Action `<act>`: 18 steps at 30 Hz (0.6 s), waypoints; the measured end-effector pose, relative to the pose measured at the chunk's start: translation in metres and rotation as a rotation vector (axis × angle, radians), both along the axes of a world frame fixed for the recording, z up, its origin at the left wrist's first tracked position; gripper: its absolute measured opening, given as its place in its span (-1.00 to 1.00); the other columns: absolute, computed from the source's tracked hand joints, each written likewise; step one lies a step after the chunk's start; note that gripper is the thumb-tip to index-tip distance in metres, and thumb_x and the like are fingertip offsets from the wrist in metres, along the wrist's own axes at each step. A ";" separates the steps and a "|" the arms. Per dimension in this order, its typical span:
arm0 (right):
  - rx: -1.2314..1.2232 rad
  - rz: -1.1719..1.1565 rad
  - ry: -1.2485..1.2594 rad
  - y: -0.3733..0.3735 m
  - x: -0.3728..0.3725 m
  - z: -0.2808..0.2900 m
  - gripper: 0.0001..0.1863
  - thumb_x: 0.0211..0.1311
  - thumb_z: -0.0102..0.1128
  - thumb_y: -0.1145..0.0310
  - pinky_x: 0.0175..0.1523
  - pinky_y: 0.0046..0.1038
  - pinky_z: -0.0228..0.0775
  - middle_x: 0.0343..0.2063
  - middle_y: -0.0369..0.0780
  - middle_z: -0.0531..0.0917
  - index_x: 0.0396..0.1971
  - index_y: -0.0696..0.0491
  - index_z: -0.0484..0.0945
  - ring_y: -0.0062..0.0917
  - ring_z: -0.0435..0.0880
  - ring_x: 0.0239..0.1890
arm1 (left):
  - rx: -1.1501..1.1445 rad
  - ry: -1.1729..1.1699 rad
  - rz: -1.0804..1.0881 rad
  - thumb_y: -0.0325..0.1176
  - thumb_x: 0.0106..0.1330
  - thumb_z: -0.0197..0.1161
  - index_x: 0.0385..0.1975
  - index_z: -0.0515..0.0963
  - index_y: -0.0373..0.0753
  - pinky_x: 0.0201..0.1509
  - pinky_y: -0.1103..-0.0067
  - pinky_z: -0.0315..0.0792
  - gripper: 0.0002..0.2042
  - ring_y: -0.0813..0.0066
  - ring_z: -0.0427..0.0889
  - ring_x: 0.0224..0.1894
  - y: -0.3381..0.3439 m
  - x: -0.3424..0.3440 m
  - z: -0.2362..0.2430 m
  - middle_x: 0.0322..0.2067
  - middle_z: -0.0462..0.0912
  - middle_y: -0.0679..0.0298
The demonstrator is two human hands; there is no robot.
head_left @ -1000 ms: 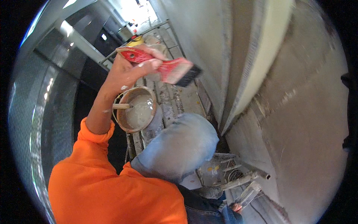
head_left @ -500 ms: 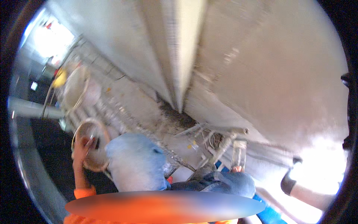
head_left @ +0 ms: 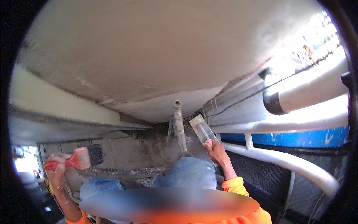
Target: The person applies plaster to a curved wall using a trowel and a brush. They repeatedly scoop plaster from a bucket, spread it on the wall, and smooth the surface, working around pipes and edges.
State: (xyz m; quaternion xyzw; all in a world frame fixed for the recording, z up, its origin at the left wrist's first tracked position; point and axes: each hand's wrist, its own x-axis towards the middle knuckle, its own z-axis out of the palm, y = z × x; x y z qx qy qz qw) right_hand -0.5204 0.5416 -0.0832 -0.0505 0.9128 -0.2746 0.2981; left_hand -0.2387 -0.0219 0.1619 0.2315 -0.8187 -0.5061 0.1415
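Observation:
My left hand (head_left: 56, 168), at the lower left, grips the red handle of a wide paintbrush (head_left: 82, 157) with black bristles. My right hand (head_left: 217, 152), right of centre, is closed on a flat, pale plastering trowel (head_left: 198, 125), held upward beside a mortar-crusted pipe (head_left: 179, 127). My denim-clad legs (head_left: 184, 171) are bent beneath me.
A plastered wall (head_left: 171, 52) fills the upper view, with a pale ledge (head_left: 67, 97) at left and loose cables at its foot. At right are a white curved railing (head_left: 309, 164), a large pipe (head_left: 309, 89) and a blue band (head_left: 313, 139). Dirty boards (head_left: 130, 149) lie below.
My view has swung right toward the wall and railing. My left hand, down in a bucket half a second earlier, is raised again with the brush. My right hand and trowel now show fully.

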 end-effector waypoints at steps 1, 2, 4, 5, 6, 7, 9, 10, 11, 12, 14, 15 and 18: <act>-0.031 -0.051 -0.046 0.008 0.000 -0.004 -0.44 0.43 0.17 -0.08 0.12 0.02 0.48 -0.12 0.22 0.70 0.02 0.19 0.59 0.20 0.65 0.04 | 0.011 -0.031 -0.155 -0.34 0.27 0.40 -0.24 0.62 -0.28 0.06 0.39 0.54 -0.82 0.32 0.69 -0.09 0.015 -0.052 0.000 -0.13 0.72 0.13; -0.036 -0.105 -0.056 0.016 0.002 -0.007 -0.43 0.42 0.18 -0.09 0.13 0.02 0.48 -0.12 0.22 0.70 0.01 0.19 0.59 0.20 0.65 0.05 | 0.016 -0.070 -0.288 -0.35 0.28 0.41 -0.28 0.64 -0.27 0.07 0.37 0.55 -0.85 0.29 0.71 -0.07 0.035 -0.102 0.000 -0.16 0.75 0.10; -0.049 -0.196 -0.075 0.030 0.007 -0.013 -0.42 0.40 0.20 -0.11 0.14 0.01 0.48 -0.13 0.23 0.71 0.01 0.19 0.60 0.20 0.65 0.06 | 0.086 -0.042 -0.510 -0.40 0.31 0.39 -0.29 0.66 -0.28 0.11 0.32 0.58 -0.90 0.25 0.74 -0.03 0.086 -0.189 -0.017 -0.14 0.78 0.08; -0.089 -0.219 -0.053 0.039 0.011 -0.015 -0.39 0.38 0.20 -0.14 0.15 0.01 0.48 -0.12 0.24 0.71 0.02 0.18 0.60 0.21 0.65 0.07 | 0.109 -0.050 -0.625 -0.47 0.36 0.35 -0.23 0.68 -0.29 0.18 0.31 0.56 -0.93 0.24 0.73 0.03 0.113 -0.227 -0.026 -0.10 0.78 0.08; -0.071 -0.253 -0.082 0.046 0.015 -0.017 -0.39 0.38 0.20 -0.14 0.15 0.01 0.48 -0.12 0.24 0.71 0.02 0.18 0.60 0.21 0.65 0.07 | 0.174 0.000 -0.692 -0.48 0.40 0.34 -0.16 0.69 -0.29 0.18 0.35 0.56 -0.90 0.31 0.73 0.02 0.146 -0.259 -0.042 -0.08 0.78 0.11; -0.071 -0.286 -0.094 0.053 0.020 -0.018 -0.39 0.38 0.20 -0.14 0.15 0.02 0.47 -0.12 0.23 0.71 0.03 0.17 0.60 0.21 0.65 0.06 | 0.100 -0.103 -0.715 -0.48 0.42 0.32 -0.10 0.70 -0.28 0.16 0.41 0.56 -0.87 0.42 0.71 0.01 0.173 -0.283 -0.055 -0.08 0.78 0.17; -0.050 -0.352 -0.113 0.063 0.028 -0.021 -0.41 0.37 0.22 -0.12 0.14 0.02 0.48 -0.12 0.23 0.71 0.04 0.16 0.61 0.20 0.65 0.06 | 0.111 0.042 -0.807 -0.46 0.46 0.32 -0.04 0.70 -0.28 0.12 0.51 0.57 -0.84 0.50 0.70 -0.03 0.231 -0.345 -0.096 -0.08 0.77 0.24; -0.069 -0.361 -0.130 0.068 0.034 -0.024 -0.40 0.37 0.22 -0.12 0.14 0.00 0.48 -0.11 0.22 0.71 0.05 0.16 0.61 0.19 0.66 0.06 | 0.070 0.016 -0.826 -0.46 0.45 0.32 -0.03 0.69 -0.28 0.11 0.51 0.57 -0.83 0.51 0.70 -0.02 0.257 -0.368 -0.116 -0.07 0.77 0.24; -0.077 -0.379 -0.142 0.070 0.036 -0.025 -0.40 0.37 0.21 -0.12 0.15 -0.01 0.48 -0.11 0.22 0.71 0.05 0.16 0.60 0.18 0.66 0.07 | 0.024 0.013 -0.840 -0.47 0.44 0.32 -0.03 0.69 -0.27 0.10 0.51 0.56 -0.83 0.52 0.70 -0.01 0.280 -0.390 -0.134 -0.06 0.77 0.25; -0.083 -0.396 -0.151 0.073 0.039 -0.028 -0.39 0.36 0.20 -0.12 0.16 -0.03 0.48 -0.10 0.22 0.71 0.06 0.17 0.60 0.17 0.67 0.07 | -0.048 0.090 -0.872 -0.47 0.43 0.32 -0.01 0.68 -0.26 0.11 0.47 0.57 -0.81 0.43 0.72 0.01 0.302 -0.414 -0.153 -0.03 0.76 0.20; -0.070 -0.425 -0.158 0.075 0.042 -0.034 -0.39 0.36 0.22 -0.13 0.14 -0.01 0.49 -0.11 0.21 0.71 0.07 0.15 0.60 0.18 0.67 0.07 | -0.218 0.210 -0.919 -0.49 0.40 0.32 -0.01 0.66 -0.24 0.12 0.40 0.59 -0.79 0.24 0.74 0.04 0.325 -0.448 -0.178 0.01 0.74 0.12; -0.074 -0.440 -0.168 0.075 0.043 -0.037 -0.39 0.35 0.24 -0.13 0.13 0.00 0.50 -0.12 0.22 0.71 0.07 0.14 0.60 0.19 0.66 0.06 | -0.313 0.228 -0.935 -0.49 0.39 0.32 -0.01 0.66 -0.23 0.13 0.36 0.60 -0.79 0.14 0.74 0.05 0.330 -0.460 -0.187 0.02 0.73 0.08; -0.087 -0.451 -0.174 0.072 0.037 -0.043 -0.36 0.34 0.27 -0.13 0.11 0.01 0.50 -0.12 0.22 0.71 0.09 0.16 0.56 0.19 0.67 0.05 | -0.358 0.181 -0.976 -0.53 0.33 0.33 -0.02 0.65 -0.18 0.16 0.26 0.61 -0.75 -0.10 0.68 0.09 0.324 -0.459 -0.196 0.06 0.69 0.00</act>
